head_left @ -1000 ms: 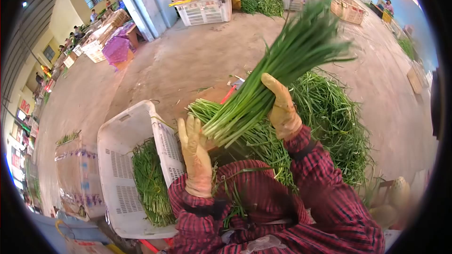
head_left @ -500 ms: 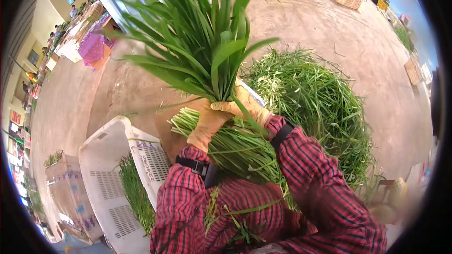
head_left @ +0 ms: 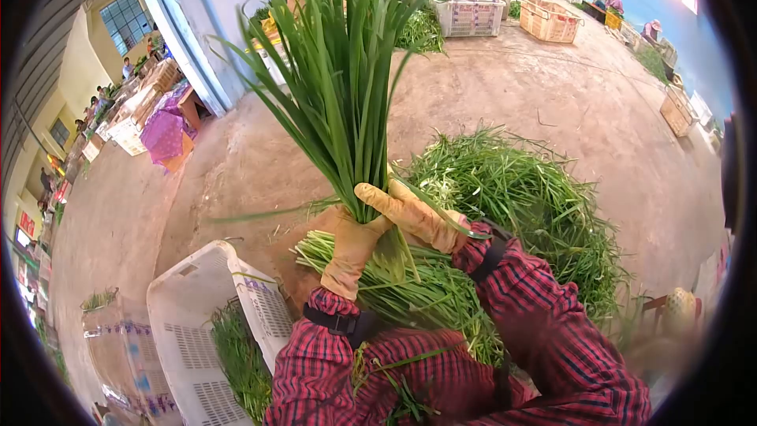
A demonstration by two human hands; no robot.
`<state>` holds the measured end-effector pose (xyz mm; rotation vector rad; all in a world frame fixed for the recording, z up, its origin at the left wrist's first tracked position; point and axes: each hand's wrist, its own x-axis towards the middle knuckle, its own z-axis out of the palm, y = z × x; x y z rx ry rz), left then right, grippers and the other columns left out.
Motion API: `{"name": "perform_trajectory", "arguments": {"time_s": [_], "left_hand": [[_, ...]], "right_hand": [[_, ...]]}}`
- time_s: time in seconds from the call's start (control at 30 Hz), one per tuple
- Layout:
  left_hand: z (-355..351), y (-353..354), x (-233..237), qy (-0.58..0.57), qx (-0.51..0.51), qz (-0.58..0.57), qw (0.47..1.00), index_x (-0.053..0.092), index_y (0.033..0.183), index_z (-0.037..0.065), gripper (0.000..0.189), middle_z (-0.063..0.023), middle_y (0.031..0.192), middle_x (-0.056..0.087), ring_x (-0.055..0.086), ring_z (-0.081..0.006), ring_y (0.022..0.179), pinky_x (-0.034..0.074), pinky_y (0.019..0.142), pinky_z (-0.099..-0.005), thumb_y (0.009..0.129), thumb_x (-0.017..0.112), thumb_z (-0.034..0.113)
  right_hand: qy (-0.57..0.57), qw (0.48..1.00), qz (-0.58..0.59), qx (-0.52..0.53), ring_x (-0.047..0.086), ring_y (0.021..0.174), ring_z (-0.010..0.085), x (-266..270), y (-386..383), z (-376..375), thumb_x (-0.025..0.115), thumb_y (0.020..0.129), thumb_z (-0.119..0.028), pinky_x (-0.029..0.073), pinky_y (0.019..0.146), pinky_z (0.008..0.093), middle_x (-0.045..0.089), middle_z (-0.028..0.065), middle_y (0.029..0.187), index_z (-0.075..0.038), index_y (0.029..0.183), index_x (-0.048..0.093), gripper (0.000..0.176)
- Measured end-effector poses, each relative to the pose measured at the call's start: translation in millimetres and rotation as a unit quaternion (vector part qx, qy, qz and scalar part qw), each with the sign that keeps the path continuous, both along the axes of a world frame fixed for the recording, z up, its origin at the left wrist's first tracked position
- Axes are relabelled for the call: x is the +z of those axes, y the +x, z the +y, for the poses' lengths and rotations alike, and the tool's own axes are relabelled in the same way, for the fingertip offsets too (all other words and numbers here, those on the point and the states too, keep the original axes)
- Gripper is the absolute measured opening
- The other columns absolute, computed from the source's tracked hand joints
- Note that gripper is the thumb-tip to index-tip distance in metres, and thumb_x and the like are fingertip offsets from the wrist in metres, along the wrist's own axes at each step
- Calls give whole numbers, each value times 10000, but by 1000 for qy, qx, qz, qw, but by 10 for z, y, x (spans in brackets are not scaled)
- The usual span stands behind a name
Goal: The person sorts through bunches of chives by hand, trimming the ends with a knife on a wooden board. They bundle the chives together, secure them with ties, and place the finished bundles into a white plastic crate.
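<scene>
A gloved left hand wraps its fingers around an upright bunch of garlic chives, right of the far corner of the white crate; the right hand touches it, grip unclear. Snug, even pressure should spare the leaves.

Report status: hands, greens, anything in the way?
Left hand gripping green bunch, leaves up. Right hand against its lower part. Another bundle below hands; nothing seen blocking.

The head view faces forward and down — lower right seemingly blurred.
</scene>
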<state>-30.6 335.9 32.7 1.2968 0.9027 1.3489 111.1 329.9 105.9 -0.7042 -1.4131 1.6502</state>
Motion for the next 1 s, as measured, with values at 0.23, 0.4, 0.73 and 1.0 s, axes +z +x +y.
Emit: {"name": "perform_trajectory", "arguments": {"time_s": [0.23, 0.4, 0.73, 1.0], "left_hand": [[-546, -150, 608, -171, -111, -98, 974, 636, 1041, 23, 306, -39, 869, 676, 642, -133, 723, 528, 632, -240, 765, 745, 98], [-1017, -20, 882, -229, -244, -175, 926, 639, 1032, 33, 266, -32, 819, 663, 650, -141, 766, 533, 700, -238, 789, 711, 117], [-1268, 76, 491, -279, -434, 75, 853, 674, 979, 13, 269, -81, 856, 685, 643, -163, 756, 508, 675, -265, 815, 737, 216], [-1139, -1063, -207, -394, -161, -133, 895, 512, 1221, 51, 416, -129, 1169, 594, 600, -250, 1054, 519, 867, -387, 966, 520, 379]], "right_hand": [[271, 852, -446, -34, 642, 833, 305, 485, 497, -760, 573, 928, -217, 519, 741, 384, 654, 99, 988, -81, 1116, 590, 232], [655, 595, -465, -34, 569, 1088, 259, 535, 459, -996, 578, 820, -174, 461, 937, 372, 598, 60, 1180, -156, 1174, 570, 355], [654, 549, -506, 118, 608, 910, 230, 190, 496, -1039, 540, 820, -197, 456, 900, 355, 603, 40, 899, -97, 1231, 523, 423], [201, 810, -551, 8, 678, 773, 203, -250, 1141, -896, 705, 721, -268, 545, 707, 319, 699, 116, 877, -61, 1187, 607, 519]]}}
